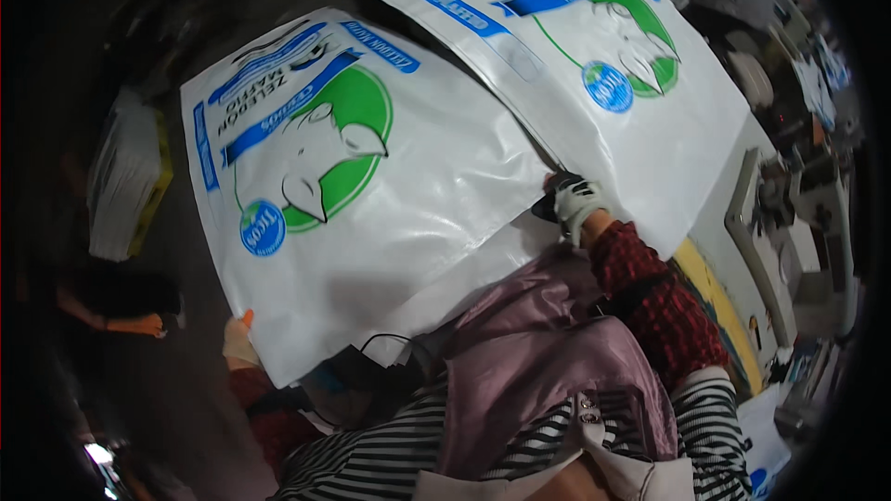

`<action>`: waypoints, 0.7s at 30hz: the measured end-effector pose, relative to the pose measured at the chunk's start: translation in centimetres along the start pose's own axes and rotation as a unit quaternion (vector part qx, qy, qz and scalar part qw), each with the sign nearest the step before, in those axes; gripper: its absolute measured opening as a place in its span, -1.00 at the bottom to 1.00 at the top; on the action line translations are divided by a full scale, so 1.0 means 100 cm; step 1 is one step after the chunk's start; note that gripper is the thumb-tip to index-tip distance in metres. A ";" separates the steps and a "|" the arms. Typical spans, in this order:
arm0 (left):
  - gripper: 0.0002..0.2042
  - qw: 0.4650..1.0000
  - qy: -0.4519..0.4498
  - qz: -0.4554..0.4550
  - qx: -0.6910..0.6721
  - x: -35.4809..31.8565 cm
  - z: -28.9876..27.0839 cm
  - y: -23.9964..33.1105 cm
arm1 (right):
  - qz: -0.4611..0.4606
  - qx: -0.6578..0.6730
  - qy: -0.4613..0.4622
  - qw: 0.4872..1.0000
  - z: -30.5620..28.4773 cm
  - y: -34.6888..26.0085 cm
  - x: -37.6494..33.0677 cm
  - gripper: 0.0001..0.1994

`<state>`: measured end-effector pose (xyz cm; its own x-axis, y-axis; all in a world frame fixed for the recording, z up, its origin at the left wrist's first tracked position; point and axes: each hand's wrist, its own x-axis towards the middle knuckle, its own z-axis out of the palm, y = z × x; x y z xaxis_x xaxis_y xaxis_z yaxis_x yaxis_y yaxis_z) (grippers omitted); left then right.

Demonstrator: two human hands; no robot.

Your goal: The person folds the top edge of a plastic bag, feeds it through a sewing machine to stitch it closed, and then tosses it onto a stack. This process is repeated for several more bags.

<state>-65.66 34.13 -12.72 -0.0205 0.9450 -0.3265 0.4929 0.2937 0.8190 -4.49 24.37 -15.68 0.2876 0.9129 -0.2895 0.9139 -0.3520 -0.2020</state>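
A large white sack (pixel 436 158), printed with a pig's head on a green circle and blue labels, spreads out in front of me. My left hand (pixel 240 340), with orange at a fingertip, grips its lower left edge; the fingers behind the sack are hidden. At its right corner, my right hand (pixel 574 201) is closed on the edge in a white and dark glove. A second white sack (pixel 664 162) of the same print lies beyond it to the right, passing close by my right hand. Dark red checked sleeves cover both forearms.
To the right, a pale sewing machine (pixel 775 246) stands beside a yellow-edged table (pixel 713 306). A stack of white sacks or sheets (pixel 125 176) is at the left. Below it, another person's arm reaches in, with an orange-covered hand (pixel 137 325).
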 end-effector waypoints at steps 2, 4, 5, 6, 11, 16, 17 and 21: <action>-0.66 0.992 -0.043 -0.013 0.121 0.001 0.007 -0.037 | 0.002 -0.107 -0.020 0.994 0.032 0.008 -0.013 -0.81; -0.73 0.975 -0.070 -0.114 0.177 0.000 0.035 -0.038 | 0.029 -0.128 -0.063 0.989 0.054 0.030 -0.017 -0.71; -0.77 0.882 -0.120 0.210 0.404 -0.014 0.061 -0.040 | 0.066 -0.115 -0.077 0.988 0.071 0.053 -0.019 -0.66; -0.75 0.877 -0.172 0.156 0.421 -0.027 0.085 -0.022 | 0.086 -0.102 -0.090 0.987 0.082 0.068 -0.016 -0.60; -0.75 0.846 -0.200 0.100 0.484 -0.008 0.124 -0.070 | 0.173 -0.068 -0.157 0.970 0.128 0.129 -0.034 -0.67; -0.75 0.933 -0.055 -0.326 -0.139 -0.011 0.142 -0.073 | 0.206 -0.026 -0.247 0.946 0.107 0.109 -0.033 -0.63; -0.77 0.943 -0.042 -0.324 -0.064 -0.015 0.149 -0.060 | 0.244 0.033 -0.211 0.946 0.121 0.121 -0.031 -0.62; -0.78 0.941 -0.025 -0.262 0.211 -0.023 0.164 -0.035 | 0.207 -0.017 -0.227 0.952 0.145 0.147 -0.029 -0.54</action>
<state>-53.05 28.55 -22.54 -0.3213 0.6753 -0.6638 0.7289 0.6239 0.2819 3.92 13.60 -31.37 0.4788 0.5118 -0.7133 0.7601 -0.6483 0.0451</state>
